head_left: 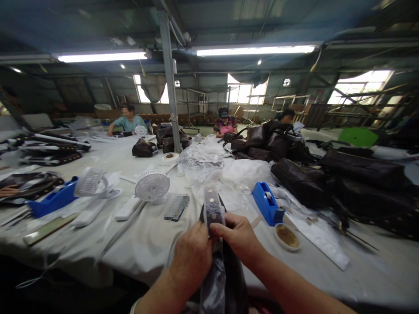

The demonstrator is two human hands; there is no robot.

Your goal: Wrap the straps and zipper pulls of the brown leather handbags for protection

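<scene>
A dark bag strap (212,203) with round metal studs, covered in clear plastic film, stands up between my hands near the table's front edge. My left hand (193,250) is closed around its lower part from the left. From the right, my right hand (237,235) pinches it, thumb lying across the front just under a stud. Below my hands hangs more clear film (212,283) against dark leather; the bag's full shape is hidden. A blue tape dispenser (268,204) and a round tape roll (287,237) lie to the right of my right hand.
White fans (152,186) and a blurred flat item (176,207) lie left of my hands, near another blue dispenser (54,198). Crumpled clear plastic (245,171) covers the table's middle. Dark bags (363,174) pile up at right. A metal post (170,83) rises behind; several people sit beyond.
</scene>
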